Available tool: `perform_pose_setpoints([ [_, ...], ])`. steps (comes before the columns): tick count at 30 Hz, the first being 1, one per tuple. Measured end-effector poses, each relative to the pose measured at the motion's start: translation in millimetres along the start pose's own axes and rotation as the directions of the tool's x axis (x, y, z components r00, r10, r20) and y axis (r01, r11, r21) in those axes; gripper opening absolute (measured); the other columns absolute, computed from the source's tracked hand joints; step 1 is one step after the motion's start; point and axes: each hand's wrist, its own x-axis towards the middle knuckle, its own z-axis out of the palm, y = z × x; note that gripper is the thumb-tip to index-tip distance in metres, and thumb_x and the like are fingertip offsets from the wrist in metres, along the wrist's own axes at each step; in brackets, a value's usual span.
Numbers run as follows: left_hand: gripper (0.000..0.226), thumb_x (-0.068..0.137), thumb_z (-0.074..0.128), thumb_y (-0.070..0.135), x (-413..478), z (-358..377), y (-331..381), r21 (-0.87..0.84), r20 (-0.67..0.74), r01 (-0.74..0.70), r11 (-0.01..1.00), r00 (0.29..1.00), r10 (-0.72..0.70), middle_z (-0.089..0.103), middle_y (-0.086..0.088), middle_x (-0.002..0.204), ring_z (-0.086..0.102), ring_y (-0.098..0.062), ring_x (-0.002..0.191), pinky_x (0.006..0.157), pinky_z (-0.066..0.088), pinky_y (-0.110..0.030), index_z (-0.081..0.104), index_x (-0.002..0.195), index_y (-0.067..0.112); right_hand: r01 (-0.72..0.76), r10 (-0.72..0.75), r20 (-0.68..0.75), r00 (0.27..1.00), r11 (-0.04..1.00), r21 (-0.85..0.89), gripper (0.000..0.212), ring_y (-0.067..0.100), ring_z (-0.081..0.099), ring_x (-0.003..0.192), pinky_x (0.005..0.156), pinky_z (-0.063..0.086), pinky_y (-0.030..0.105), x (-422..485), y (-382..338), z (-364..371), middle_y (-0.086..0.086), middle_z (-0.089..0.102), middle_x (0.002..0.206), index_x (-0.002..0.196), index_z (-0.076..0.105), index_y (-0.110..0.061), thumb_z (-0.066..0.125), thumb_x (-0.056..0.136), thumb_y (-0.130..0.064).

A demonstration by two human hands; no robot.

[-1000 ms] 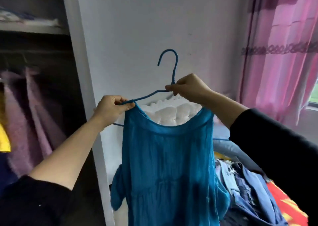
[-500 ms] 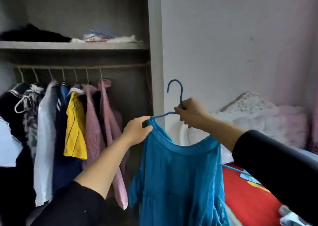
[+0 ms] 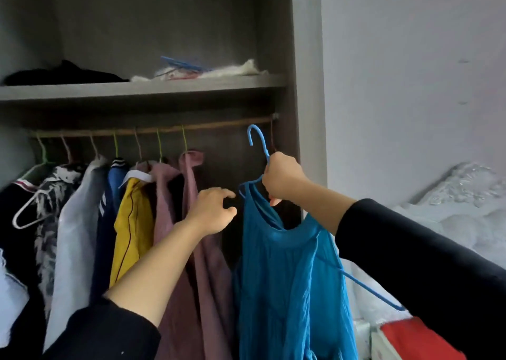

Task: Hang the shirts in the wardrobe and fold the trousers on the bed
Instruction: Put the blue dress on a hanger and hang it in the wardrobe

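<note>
1. Hanging nearest the camera, the blue shirt (image 3: 287, 291) droops from a blue hanger (image 3: 264, 146) in front of the open wardrobe (image 3: 304, 85), not yet on the rail. The hanger is tilted, and its right arm juts down and out past the cloth toward the bed (image 3: 410, 343).
2. Its fabric looks thin, crinkled and soft, so I judge it light and floppy. The wide neckline could easily slide along the thin hanger and drop off the low side.
3. At the hanger's neck, just under the hook, the right hand (image 3: 284, 180) has its fingers wrapped tight. That seems the proper hold, because the stiff hanger carries the weight and the cloth is not pulled.
4. Just beside the hanger's left tip, the left hand (image 3: 213, 211) hovers with its fingers (image 3: 230, 195) loosely curled and parted. It holds nothing that I can see, and it is well placed to steady the shirt's left shoulder.
5. Beyond the hands, the hook sits just below the rail (image 3: 219, 123), at a free stretch to the right of a pink garment (image 3: 190, 173). The hook likely needs only a short lift up and over.
6. Farther left, other clothes fill the rail, a yellow shirt (image 3: 128, 222) among them.
7. Highest and farthest, a shelf (image 3: 137, 89) carries spare hangers (image 3: 183, 65) and folded cloth.
</note>
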Motion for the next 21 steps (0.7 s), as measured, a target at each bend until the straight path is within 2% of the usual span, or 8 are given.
perform_pose_setpoints([
  [2,0.045,0.087,0.059,0.028,23.4,-4.1,-21.7,0.002,-0.039,0.018,1.0,0.999,-0.018,0.044,-0.002,0.145,0.035,-0.019,0.136,0.112,0.032,-0.039,0.054,0.131,0.022,-0.011,0.011,-0.009,1.0,1.0,0.006,0.018,0.026,0.065,0.062,0.059,0.059,0.032,27.5,-9.6,11.8,0.015,0.059,0.099,0.113,0.052,-0.002,0.05,0.096,-0.006],
  [6,0.049,0.085,0.06,0.03,68.6,-12.3,-57.8,0.073,-0.099,0.041,0.996,0.995,-0.034,0.041,-0.006,0.146,0.033,-0.025,0.137,0.11,0.033,-0.042,0.052,0.133,0.023,-0.048,0.047,-0.017,0.999,0.997,-0.057,0.026,0.02,0.063,0.056,0.043,0.052,0.024,82.3,-24.1,37.7,0.016,0.062,0.101,0.119,0.052,0.0,0.055,0.095,-0.009],
  [8,0.053,0.086,0.061,0.03,93.4,-18.5,-72.2,0.104,-0.146,0.037,0.994,0.989,-0.022,0.039,-0.008,0.147,0.031,-0.027,0.136,0.109,0.033,-0.041,0.048,0.136,0.023,-0.067,0.062,-0.071,0.996,0.995,-0.069,0.027,0.02,0.063,0.059,0.045,0.053,0.026,108.5,-28.9,49.6,0.016,0.062,0.106,0.12,0.052,-0.003,0.057,0.094,-0.01],
  [12,0.064,0.086,0.062,0.03,144.1,-31.3,-97.7,0.147,-0.186,0.0,0.989,0.982,0.027,0.021,-0.011,0.154,0.016,-0.029,0.141,0.113,0.027,-0.043,0.034,0.144,0.022,-0.073,0.069,-0.15,0.986,0.997,-0.023,0.021,0.025,0.07,0.066,0.059,0.061,0.034,159.4,-37.9,72.2,0.016,0.059,0.119,0.116,0.053,-0.006,0.052,0.097,-0.014],
  [16,0.069,0.085,0.06,0.034,191.5,-45.9,-119.7,0.248,-0.236,-0.035,0.968,0.967,0.096,0.028,-0.016,0.147,0.022,-0.033,0.137,0.108,0.029,-0.044,0.029,0.145,0.019,-0.094,0.075,-0.223,0.972,0.993,-0.077,0.023,0.025,0.068,0.072,0.061,0.061,0.037,208.6,-52.9,91.8,0.014,0.061,0.108,0.118,0.055,-0.006,0.05,0.096,-0.011],
  [18,0.075,0.084,0.061,0.036,215.7,-52.4,-129.3,0.31,-0.263,-0.063,0.949,0.953,0.149,0.023,-0.016,0.15,0.019,-0.033,0.139,0.11,0.026,-0.044,0.024,0.147,0.017,-0.121,0.093,-0.253,0.963,0.987,-0.102,0.026,0.025,0.066,0.077,0.062,0.061,0.037,232.3,-59.4,100.0,0.011,0.059,0.097,0.121,0.054,-0.006,0.05,0.096,-0.009],
  [19,0.08,0.083,0.062,0.036,227.5,-55.3,-133.2,0.349,-0.279,-0.081,0.933,0.942,0.186,0.018,-0.015,0.154,0.016,-0.032,0.141,0.113,0.021,-0.043,0.02,0.148,0.017,-0.137,0.109,-0.26,0.959,0.986,-0.092,0.027,0.027,0.066,0.08,0.063,0.061,0.038,244.0,-61.5,103.4,0.011,0.057,0.096,0.122,0.053,-0.005,0.05,0.096,-0.008],
  [21,0.085,0.082,0.062,0.036,249.7,-59.1,-139.2,0.43,-0.294,-0.124,0.894,0.917,0.268,0.012,-0.012,0.157,0.011,-0.027,0.144,0.116,0.012,-0.039,0.015,0.15,0.017,-0.162,0.145,-0.262,0.954,0.986,-0.043,0.031,0.03,0.066,0.088,0.064,0.061,0.041,262.7,-64.9,108.5,0.014,0.057,0.107,0.126,0.051,-0.005,0.05,0.095,-0.006],
])
